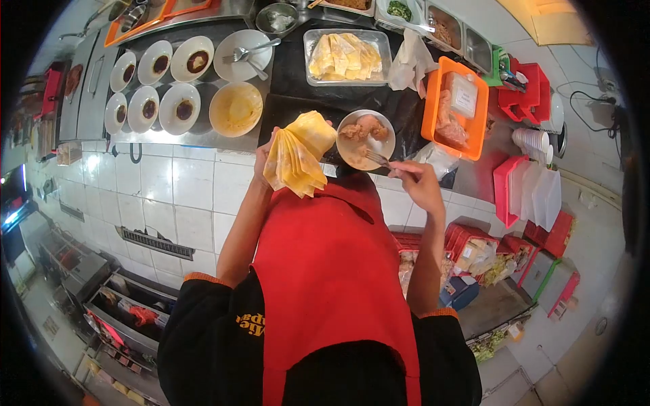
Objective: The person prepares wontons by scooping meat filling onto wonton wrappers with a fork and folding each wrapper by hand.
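Note:
A fanned stack of yellow wrapper sheets (296,157) lies over my left hand (263,159), whose fingers are mostly hidden beneath it. My right hand (418,181) is closed on the handle of a fork (378,158). The fork's tines are inside a white bowl (362,162) that holds lumps of brownish filling (365,128). This bowl stands at the counter's near edge, just right of the sheets. Behind it, a clear tray (317,34) holds folded yellow wrappers (345,57).
Several white bowls with dark sauce (179,109) stand at left, beside a yellow-coated bowl (235,109) and a plate with cutlery (227,61). An orange tray (482,111) with a lidded tub (460,95) is at right. Metal containers (478,51) line the back.

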Action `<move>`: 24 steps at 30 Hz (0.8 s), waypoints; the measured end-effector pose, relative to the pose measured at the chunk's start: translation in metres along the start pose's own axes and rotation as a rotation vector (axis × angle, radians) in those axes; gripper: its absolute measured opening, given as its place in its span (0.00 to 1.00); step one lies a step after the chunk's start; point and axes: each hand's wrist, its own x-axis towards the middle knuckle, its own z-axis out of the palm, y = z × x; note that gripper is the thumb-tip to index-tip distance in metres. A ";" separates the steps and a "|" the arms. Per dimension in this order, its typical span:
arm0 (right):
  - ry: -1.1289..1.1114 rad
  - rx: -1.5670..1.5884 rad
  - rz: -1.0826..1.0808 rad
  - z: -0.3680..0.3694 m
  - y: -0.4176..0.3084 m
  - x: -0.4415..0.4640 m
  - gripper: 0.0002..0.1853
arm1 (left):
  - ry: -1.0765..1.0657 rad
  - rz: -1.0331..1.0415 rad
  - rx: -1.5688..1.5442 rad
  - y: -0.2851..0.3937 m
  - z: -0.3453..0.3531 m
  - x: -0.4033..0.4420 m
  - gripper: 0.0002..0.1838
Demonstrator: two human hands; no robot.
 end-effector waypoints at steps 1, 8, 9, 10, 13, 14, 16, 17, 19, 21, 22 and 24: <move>-0.048 0.042 0.040 -0.006 -0.019 -0.003 0.14 | 0.000 -0.002 0.003 -0.001 -0.009 0.002 0.36; -0.048 0.102 -0.045 0.003 -0.087 0.000 0.13 | -0.081 -0.108 0.120 -0.015 -0.002 0.020 0.31; -0.043 0.100 -0.048 0.005 -0.088 0.004 0.13 | -0.084 -0.139 0.135 -0.016 0.011 0.021 0.32; -0.026 0.077 -0.025 0.007 -0.089 0.008 0.15 | -0.086 -0.171 0.148 -0.016 0.017 0.022 0.32; -0.022 0.084 0.033 0.002 -0.082 0.009 0.16 | -0.114 -0.130 0.155 -0.015 0.026 0.021 0.33; -0.036 0.115 0.073 0.000 -0.079 0.009 0.15 | -0.132 -0.104 0.134 -0.014 0.030 0.020 0.33; -0.015 0.102 0.012 -0.005 -0.081 0.004 0.14 | -0.156 -0.068 0.084 -0.014 0.034 0.020 0.33; -0.003 0.097 -0.017 -0.006 -0.084 0.002 0.13 | -0.181 -0.035 0.032 -0.015 0.036 0.019 0.33; -0.001 0.096 -0.068 -0.008 -0.094 0.000 0.12 | -0.174 -0.038 0.022 -0.015 0.038 0.019 0.33; -0.004 0.102 -0.090 -0.004 -0.102 0.001 0.13 | -0.170 -0.045 0.013 -0.017 0.038 0.019 0.33; 0.011 0.030 -0.093 0.000 -0.104 0.006 0.13 | -0.157 -0.047 0.053 -0.017 0.036 0.019 0.32; 0.032 -0.042 -0.093 0.002 -0.102 0.013 0.13 | -0.147 -0.056 0.094 -0.018 0.033 0.018 0.32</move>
